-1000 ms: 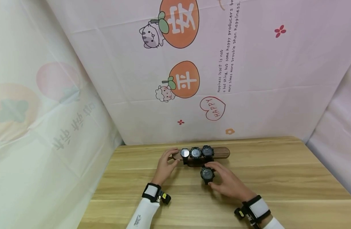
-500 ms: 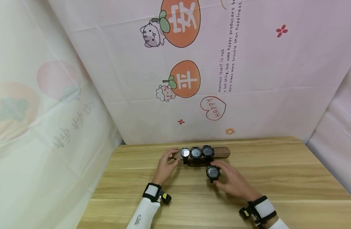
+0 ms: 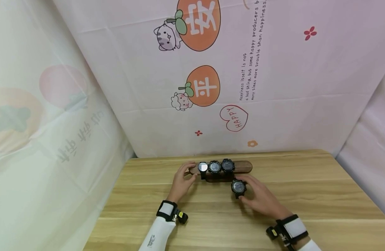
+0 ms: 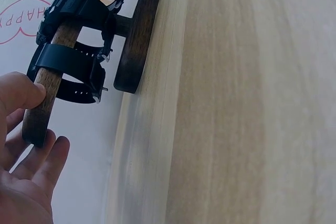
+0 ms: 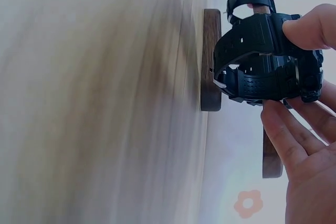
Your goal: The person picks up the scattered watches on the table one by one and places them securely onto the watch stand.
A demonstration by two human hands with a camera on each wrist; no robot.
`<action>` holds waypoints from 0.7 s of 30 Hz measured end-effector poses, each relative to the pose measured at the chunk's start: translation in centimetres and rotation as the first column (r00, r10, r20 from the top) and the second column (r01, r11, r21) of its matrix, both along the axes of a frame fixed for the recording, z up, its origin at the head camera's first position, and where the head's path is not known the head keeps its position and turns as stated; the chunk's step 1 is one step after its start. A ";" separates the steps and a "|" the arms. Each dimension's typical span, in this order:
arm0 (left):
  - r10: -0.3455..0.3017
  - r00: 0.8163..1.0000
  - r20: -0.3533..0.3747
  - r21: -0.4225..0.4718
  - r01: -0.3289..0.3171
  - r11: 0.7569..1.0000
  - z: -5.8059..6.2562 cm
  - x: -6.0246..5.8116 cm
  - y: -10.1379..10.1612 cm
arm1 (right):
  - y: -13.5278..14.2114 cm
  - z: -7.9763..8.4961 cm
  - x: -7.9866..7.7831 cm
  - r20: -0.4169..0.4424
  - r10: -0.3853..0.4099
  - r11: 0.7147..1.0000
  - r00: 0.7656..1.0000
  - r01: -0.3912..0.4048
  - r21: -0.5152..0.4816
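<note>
A dark wooden watch stand [image 3: 243,167] stands at the back of the table, its crossbar raised over a narrow base [image 4: 137,40]. Three black watches hang side by side on the bar: a left one [image 3: 203,167] with a bright face, a middle one [image 3: 215,167] and a right one [image 3: 228,165]. My left hand [image 3: 180,183] holds the bar's left end, thumb [image 4: 23,92] against the wood. In front of the bar, my right hand [image 3: 262,201] grips a fourth watch [image 3: 238,187] by its sides, its strap forming a closed loop [image 5: 247,32]. The bar's right end has no watch on it.
The light wood table [image 3: 211,223] stretches toward me and to both sides. Right behind the stand hangs a white printed cloth [image 3: 289,115]; another cloth [image 3: 69,139] hangs at the left. Each wrist wears a strapped camera, the left one [image 3: 182,217] and the right one [image 3: 272,233].
My right hand has shifted right and slightly away from me with the watch, from below the bar's middle to nearer its right part. My left hand stays at the bar's left end.
</note>
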State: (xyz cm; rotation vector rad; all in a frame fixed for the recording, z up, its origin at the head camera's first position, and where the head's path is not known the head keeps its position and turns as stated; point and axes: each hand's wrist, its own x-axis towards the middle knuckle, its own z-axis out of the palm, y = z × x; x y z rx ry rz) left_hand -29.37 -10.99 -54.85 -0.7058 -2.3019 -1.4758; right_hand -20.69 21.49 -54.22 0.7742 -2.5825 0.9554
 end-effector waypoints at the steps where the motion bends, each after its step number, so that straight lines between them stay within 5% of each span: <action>1: 0.001 1.000 -0.005 -0.002 -0.001 1.000 0.0 0.0 0.0 | 0.1 0.0 0.0 -0.002 0.001 1.000 1.000 -0.001 0.001; 21: 0.004 1.000 -0.010 -0.010 -0.004 1.000 0.0 -0.1 0.0 | 2.4 0.1 -0.6 -0.014 -0.049 0.998 0.999 0.049 0.028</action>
